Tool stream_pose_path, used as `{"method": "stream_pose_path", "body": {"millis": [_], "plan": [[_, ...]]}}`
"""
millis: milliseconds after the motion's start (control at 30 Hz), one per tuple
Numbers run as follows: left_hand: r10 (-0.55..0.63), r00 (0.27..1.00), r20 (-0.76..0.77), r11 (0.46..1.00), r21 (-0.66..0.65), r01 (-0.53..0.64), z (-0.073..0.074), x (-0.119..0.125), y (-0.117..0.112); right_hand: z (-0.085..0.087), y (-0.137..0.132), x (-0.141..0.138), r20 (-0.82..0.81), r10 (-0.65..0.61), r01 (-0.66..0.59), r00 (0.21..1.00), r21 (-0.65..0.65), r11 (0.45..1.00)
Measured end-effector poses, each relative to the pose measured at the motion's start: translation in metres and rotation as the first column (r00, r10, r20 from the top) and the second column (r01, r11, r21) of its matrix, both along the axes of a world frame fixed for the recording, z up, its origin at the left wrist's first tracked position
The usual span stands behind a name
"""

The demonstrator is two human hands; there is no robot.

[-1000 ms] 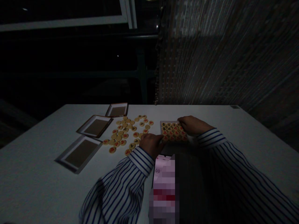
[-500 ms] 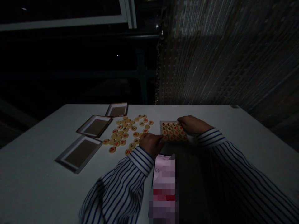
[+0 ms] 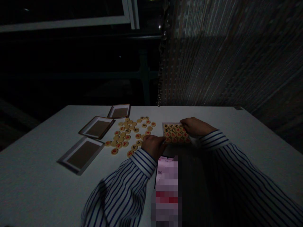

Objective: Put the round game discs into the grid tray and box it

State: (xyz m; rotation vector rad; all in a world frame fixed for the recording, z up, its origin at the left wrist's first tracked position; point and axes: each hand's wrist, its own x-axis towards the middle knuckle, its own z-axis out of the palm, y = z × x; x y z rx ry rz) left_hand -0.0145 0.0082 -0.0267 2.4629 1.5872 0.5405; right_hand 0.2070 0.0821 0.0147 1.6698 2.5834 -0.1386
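A shallow box [image 3: 163, 124] is filled with rows of round Chinese chess pieces [image 3: 175, 134], marked with red and black characters. My left hand [image 3: 153, 147] has its fingers closed at the box's near left corner. At the far right corner, my right hand [image 3: 197, 126] grips the side, its fingertips partly hidden. Left of the box, many loose Chinese chess pieces [image 3: 122, 134] lie scattered, some showing characters and some plain. A phone [image 3: 165, 164] with a pinkish screen lies just below my left hand, largely blurred out.
Three shallow open box parts stand to the left: a grey-edged tray [image 3: 93, 156], a brown-edged tray [image 3: 81, 135] behind it, and a smaller tray [image 3: 109, 114] farther back. All rest on a white table [image 3: 35, 176]. Beyond the far edge hangs a string curtain [image 3: 201, 63].
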Motion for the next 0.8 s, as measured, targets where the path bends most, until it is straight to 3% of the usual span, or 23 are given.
{"method": "stream_pose_path", "body": {"millis": [300, 533, 800], "plan": [[0.015, 1.000, 0.027, 1.000, 0.017, -0.015, 0.002, 0.000, -0.002, 0.000, 0.000, 0.000, 0.009, 0.009, -0.009, 1.000, 0.007, 1.000], [0.037, 0.982, 0.185, 0.988, 0.140, -0.064, 0.007, -0.008, 0.000, 0.007, -0.004, -0.003, -0.052, -0.006, 0.018, 0.999, 0.217, 0.976], [0.107, 0.942, 0.317, 0.971, 0.171, -0.168, 0.017, -0.019, 0.003, 0.024, -0.016, -0.014, -0.070, -0.002, 0.024, 0.998, 0.308, 0.951]]}}
